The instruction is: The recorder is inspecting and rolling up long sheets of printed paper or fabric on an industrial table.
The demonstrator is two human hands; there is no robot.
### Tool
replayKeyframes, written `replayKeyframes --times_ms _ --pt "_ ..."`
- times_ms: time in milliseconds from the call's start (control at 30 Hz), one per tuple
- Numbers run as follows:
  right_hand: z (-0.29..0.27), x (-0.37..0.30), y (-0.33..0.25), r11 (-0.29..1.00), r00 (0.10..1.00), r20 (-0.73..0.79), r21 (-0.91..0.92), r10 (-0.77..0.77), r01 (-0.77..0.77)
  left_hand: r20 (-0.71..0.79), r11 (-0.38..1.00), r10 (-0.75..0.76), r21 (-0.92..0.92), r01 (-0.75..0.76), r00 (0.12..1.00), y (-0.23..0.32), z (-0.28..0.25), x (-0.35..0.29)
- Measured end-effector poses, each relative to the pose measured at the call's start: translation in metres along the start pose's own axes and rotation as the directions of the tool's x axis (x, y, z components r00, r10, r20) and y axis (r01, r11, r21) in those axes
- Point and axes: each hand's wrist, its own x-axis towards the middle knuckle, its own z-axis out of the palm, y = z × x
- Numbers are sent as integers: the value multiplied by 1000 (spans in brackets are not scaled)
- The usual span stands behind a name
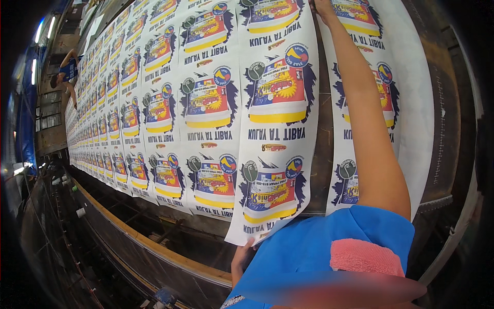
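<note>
A long white sheet [279, 135] printed with upside-down red, blue and yellow designs runs away from me; whether it is cloth or paper I cannot tell. My left hand [246, 255] pinches its near corner beside my shirt, thumb on top, the other fingers mostly hidden beneath. With my arm stretched far forward, my right hand [323, 8] is closed at the sheet's right edge, partly cut off by the top of the view. Between this sheet and another printed sheet [338, 149] to its right, a dark strip of table shows. My right forearm crosses over that second sheet.
Many matching printed sheets [159, 110] cover the long table to the left. Another person [67, 77] leans at its far left side. A wooden-edged rail [149, 247] runs along the near left. The dark table surface [437, 103] shows at right.
</note>
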Motion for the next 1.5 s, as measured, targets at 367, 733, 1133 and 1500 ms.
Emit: replayKeyframes --times_ms 367,733,1133,1500 --pt "-139 -305 18 653 996 -65 -757 -56 -13 -50 847 361 436 -305 931 -35 -89 52" --pt "-196 -578 -77 153 993 68 -987 95 53 139 118 949 672 -731 282 33 -55 93" --pt "-280 -684 -212 -106 958 -170 -974 -232 -199 448 -348 879 837 -423 161 -27 15 140" --pt "-301 -747 -194 191 917 -394 -906 -57 -378 375 -269 892 889 -372 253 -25 35 139"
